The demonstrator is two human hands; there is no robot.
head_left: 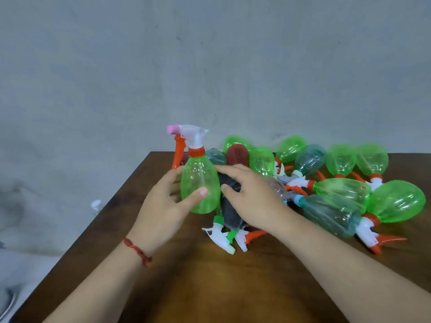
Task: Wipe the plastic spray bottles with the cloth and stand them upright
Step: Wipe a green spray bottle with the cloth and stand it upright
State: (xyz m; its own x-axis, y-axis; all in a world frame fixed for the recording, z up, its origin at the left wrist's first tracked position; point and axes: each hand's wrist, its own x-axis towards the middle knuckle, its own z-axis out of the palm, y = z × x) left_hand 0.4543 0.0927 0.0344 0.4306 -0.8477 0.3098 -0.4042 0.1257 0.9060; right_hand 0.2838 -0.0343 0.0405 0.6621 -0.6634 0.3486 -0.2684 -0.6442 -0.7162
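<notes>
**Green bottle held upright, cloth pressed to its side**

The left hand [168, 201] grips a translucent green plastic spray bottle [200, 183]. The thumb lies across the front of the bottle's belly. The other fingers curl round behind it and show only dimly through the plastic.

The bottle is upright, with its white trigger head, pink nozzle and orange collar on top. It is at the near left edge of the pile, over the brown wooden table [210, 287]. Whether its base touches the wood cannot be told.

The right hand [249, 194] clasps a dark grey cloth [231, 216]. Its fingers curve over the cloth and its thumb is tucked against it, pressing it to the bottle's right side. The forefinger reaches up to the bottle's shoulder, and the cloth's loose end hangs below the palm.

Both forearms enter from the bottom edge and are cut off there. A red thread bracelet [137, 251] circles the left wrist.

Behind and to the right is a heap of lying spray bottles [338, 190], green, bluish and one reddish. They overlap, and the far ones are blurred. The right hand and cloth hide the bodies of the nearest ones, so only their white trigger heads [221, 234] show.
</notes>
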